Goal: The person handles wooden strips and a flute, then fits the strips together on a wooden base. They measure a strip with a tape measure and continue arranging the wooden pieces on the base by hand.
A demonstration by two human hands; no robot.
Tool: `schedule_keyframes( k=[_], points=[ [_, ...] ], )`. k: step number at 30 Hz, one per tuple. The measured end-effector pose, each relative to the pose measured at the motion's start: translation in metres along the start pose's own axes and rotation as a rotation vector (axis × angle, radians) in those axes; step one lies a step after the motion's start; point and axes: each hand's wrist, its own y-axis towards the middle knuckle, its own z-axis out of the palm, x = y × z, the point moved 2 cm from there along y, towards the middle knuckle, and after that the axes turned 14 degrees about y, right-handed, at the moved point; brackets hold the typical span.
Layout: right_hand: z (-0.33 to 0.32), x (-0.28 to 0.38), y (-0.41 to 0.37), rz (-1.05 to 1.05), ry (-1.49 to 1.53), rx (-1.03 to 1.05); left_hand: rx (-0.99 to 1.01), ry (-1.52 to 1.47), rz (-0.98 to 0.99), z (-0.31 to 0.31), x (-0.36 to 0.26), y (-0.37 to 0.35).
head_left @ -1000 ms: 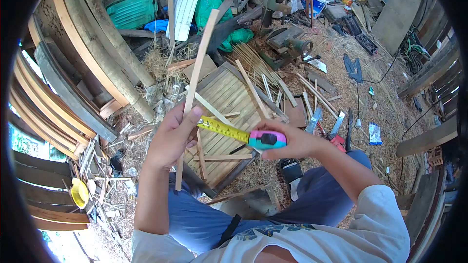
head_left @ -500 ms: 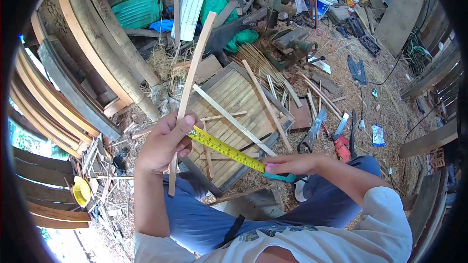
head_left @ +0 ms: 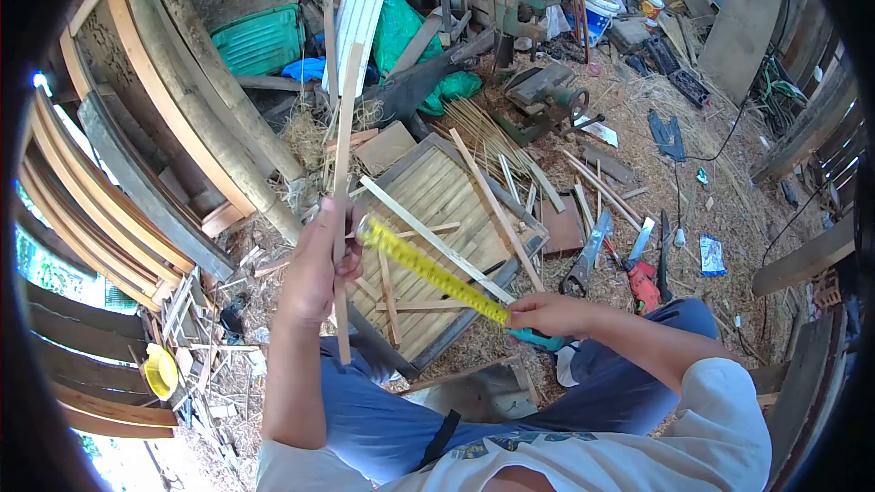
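My left hand (head_left: 310,273) is closed around a long, thin wooden strip (head_left: 345,141), which stands nearly upright in this view. A teal tape measure (head_left: 538,339) is in my right hand (head_left: 550,312), over my thigh. Its yellow blade (head_left: 433,271), blurred by motion, reaches out to the left, and its end is close beside my left fingers. Below both hands lies a dark-framed panel of wooden slats (head_left: 433,171), with several loose strips across it. One pale strip (head_left: 428,232) runs diagonally over the panel, behind the blade.
Right of the panel lie a handsaw (head_left: 588,253) and a red-handled tool (head_left: 643,284) among wood shavings. A metal vise (head_left: 551,96) stands farther back. Timber boards (head_left: 173,118) lean along the left. A yellow bowl (head_left: 160,372) sits at lower left.
The blade's end has come away from my left thumb, and the blade has blurred. The wooden strip has turned more upright. My right hand has shifted slightly right with the tape measure.
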Motion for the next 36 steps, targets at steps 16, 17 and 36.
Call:
schedule_keyframes(
  k=[16,17,36],
  points=[
    [-0.006,0.05,-0.011,-0.275,0.447,0.083,0.084,0.201,0.244,0.058,0.026,0.01],
    [-0.006,0.051,-0.011,-0.273,0.447,0.088,0.09,0.212,0.239,0.058,0.026,0.01],
    [0.007,0.055,-0.009,-0.225,0.472,0.222,0.161,0.102,0.259,0.066,0.022,0.008]
  ],
)
